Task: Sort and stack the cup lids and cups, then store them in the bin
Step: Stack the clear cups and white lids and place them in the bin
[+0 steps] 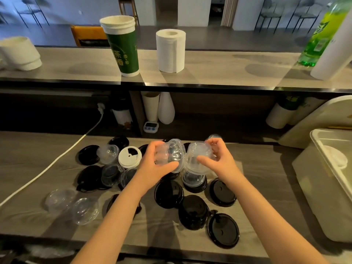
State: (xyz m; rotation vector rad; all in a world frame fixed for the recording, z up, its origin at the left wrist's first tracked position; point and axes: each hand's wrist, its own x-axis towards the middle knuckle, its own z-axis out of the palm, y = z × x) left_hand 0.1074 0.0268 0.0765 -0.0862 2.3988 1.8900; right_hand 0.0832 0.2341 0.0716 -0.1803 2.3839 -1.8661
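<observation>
Above the grey counter (38, 159), the left hand (158, 164) curls its fingers and thumb round a short stack of clear dome lids (174, 154). The stack is turned on its side, long axis running left to right, wide rims facing right. The right hand (221, 159) pinches a single clear dome lid (198, 156), tilted with its rim just beside the stack, over scattered black flat lids (168, 193); the white bin (312, 180) stands well to the right.

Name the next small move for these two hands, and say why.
Probably slide the clear lid in the right hand onto the clear lid stack the left hand grips: both are held above the counter, almost touching, and look alike.
</observation>
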